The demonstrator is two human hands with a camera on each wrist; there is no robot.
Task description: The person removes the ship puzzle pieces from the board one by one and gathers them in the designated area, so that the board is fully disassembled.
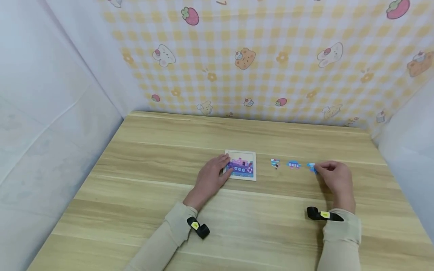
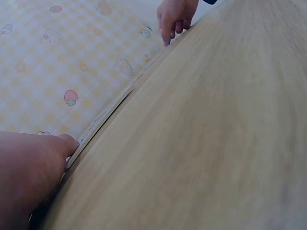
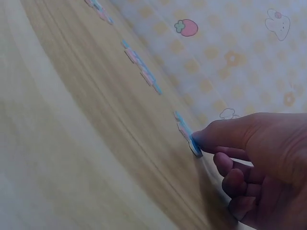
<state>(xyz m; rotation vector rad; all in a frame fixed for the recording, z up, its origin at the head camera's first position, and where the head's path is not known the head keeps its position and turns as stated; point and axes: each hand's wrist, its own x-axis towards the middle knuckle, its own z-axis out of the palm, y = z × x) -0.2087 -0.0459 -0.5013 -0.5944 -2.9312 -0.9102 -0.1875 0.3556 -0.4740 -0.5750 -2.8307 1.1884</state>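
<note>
A square jigsaw puzzle (image 1: pixel 252 154) with a white frame and a purple ship picture lies on the table. My left hand (image 1: pixel 211 175) rests on its left side, the thumb and fingers spread over the frame and picture. To the right of it, three small blue puzzle pieces lie in a row. The nearest piece (image 1: pixel 275 163) has a tiny figure on it, and the middle piece (image 1: pixel 294 164) has pink bits along its lower edge. My right hand (image 1: pixel 333 178) pinches the rightmost piece (image 3: pixel 184 128) between thumb and forefinger, low at the tabletop; its other fingers are curled.
The wood-grain table (image 1: pixel 237 226) reaches back to a yellow checked cloth (image 1: pixel 217 75) with cartoon prints. White sheets hang at the left (image 1: pixel 51 113) and right sides. Each sleeve cuff carries a black strap (image 1: pixel 318 213).
</note>
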